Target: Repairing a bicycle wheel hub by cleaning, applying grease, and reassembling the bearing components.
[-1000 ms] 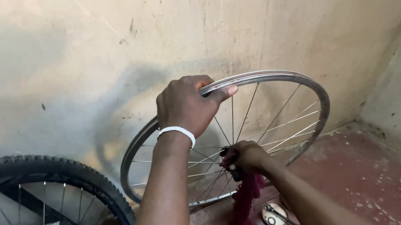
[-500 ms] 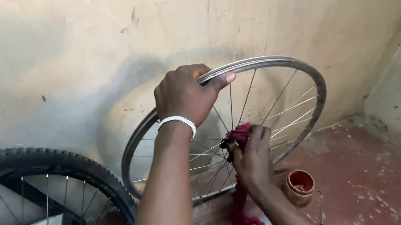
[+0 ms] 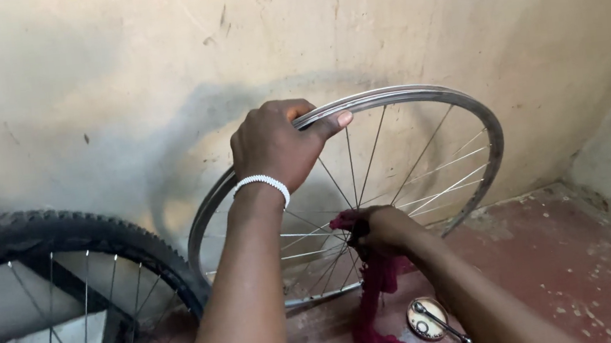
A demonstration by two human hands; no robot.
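Lowered right hand (image 3: 385,231) clutches red rag (image 3: 374,301); left hand (image 3: 276,148) grips rim (image 3: 419,93).

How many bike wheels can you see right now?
2. A bare silver wheel stands against the wall, gripped at its top by the left hand. A wheel with a knobbly tyre is at lower left, partly cut off. Others may lie out of view.

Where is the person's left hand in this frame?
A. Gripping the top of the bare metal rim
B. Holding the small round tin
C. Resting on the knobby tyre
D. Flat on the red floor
A: the left hand is closed over the top of the bare rim, while the right hand holds a red cloth at the hub.
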